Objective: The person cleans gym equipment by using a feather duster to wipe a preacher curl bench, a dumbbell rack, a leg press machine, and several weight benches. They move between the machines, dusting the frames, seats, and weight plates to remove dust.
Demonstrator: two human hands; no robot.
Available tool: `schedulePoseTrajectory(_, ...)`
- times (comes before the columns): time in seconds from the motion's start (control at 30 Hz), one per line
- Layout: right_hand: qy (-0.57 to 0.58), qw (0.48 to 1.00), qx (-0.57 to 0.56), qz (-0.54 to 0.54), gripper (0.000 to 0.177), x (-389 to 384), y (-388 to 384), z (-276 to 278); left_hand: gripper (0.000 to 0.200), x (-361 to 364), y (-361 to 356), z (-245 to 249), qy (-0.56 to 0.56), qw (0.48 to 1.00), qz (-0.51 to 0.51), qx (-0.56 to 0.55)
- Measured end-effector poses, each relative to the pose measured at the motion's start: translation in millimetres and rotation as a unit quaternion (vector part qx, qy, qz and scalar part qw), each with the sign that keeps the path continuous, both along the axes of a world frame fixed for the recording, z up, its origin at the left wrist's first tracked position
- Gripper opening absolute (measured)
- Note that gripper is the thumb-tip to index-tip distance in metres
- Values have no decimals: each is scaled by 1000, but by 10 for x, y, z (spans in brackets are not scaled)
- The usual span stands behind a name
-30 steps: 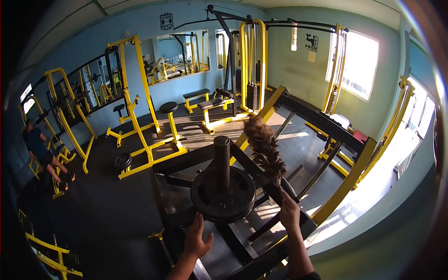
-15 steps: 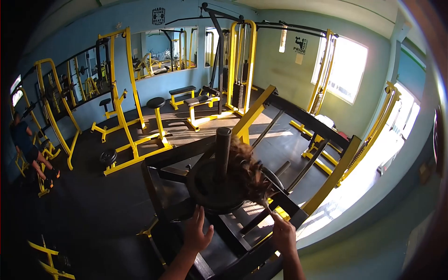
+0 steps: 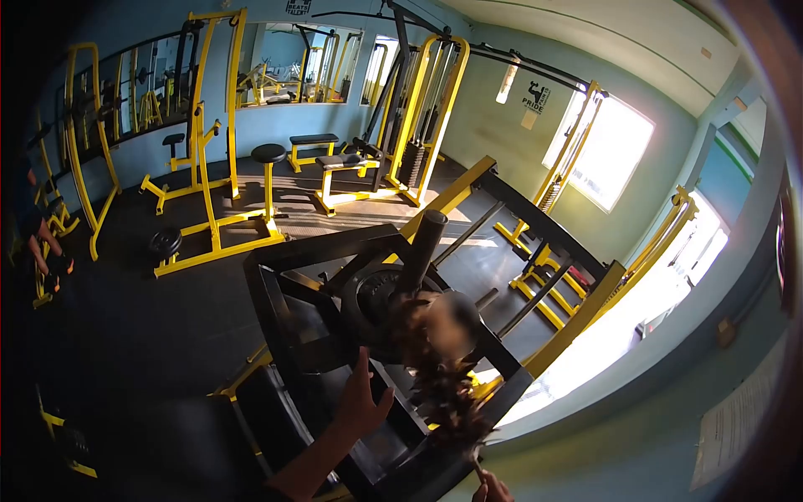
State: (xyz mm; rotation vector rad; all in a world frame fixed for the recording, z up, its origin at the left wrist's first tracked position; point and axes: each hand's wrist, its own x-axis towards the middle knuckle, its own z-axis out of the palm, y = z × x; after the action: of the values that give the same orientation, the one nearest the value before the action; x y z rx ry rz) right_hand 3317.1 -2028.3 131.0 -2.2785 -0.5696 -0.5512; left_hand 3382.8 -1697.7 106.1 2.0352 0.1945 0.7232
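A brown feather duster (image 3: pixel 449 397) is in my right hand (image 3: pixel 492 489), its thin handle gripped by the fingers at the bottom edge of the view. The feathers stretch up and away from me, and their far end overlaps the base of an upright black post (image 3: pixel 425 243). A black weight plate (image 3: pixel 365 303) sits around that post on the machine's black frame (image 3: pixel 266 311). My left hand (image 3: pixel 365 405) hovers over the frame just this side of the plate, fingers and thumb apart, holding nothing. A round blurred patch hides part of the scene beside the post.
Yellow slanted beams (image 3: pixel 577 320) carry the machine on the right. A yellow bench frame with a round black seat (image 3: pixel 268 154) and a cable tower (image 3: pixel 437 117) stand farther back. A person (image 3: pixel 43 238) is at the far left. A window (image 3: pixel 604 149) lights the right wall.
My right hand has drawn down toward me, bringing the duster off the plate's right side and over the near frame. My left hand stays near the plate. The view has shifted.
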Motion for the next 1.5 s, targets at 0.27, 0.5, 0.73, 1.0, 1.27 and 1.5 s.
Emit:
schedulePoseTrajectory(0.27,62,990,-110,62,43,639,1042,435,91,1,-17,-41,-102,994,-14,-46)
schedulePoseTrajectory(0.5,50,980,-88,172,48,1191,2023,731,92,-301,-42,27,-76,995,28,52)
schedulePoseTrajectory(0.73,60,976,1,210,43,889,1816,209,76,-1831,-337,-364,-128,984,125,0)
schedulePoseTrajectory(1.0,292,840,171,424,34,-1054,1780,-42,81,-3928,-1105,-1044,92,931,332,-118)
schedulePoseTrajectory(1.27,379,708,-225,552,18,-2239,1519,-2178,72,-5929,-2134,-1599,240,847,409,-241)
schedulePoseTrajectory(1.5,302,699,-344,550,24,-3070,1552,-2737,66,-7435,-2860,-2635,211,683,615,-334)
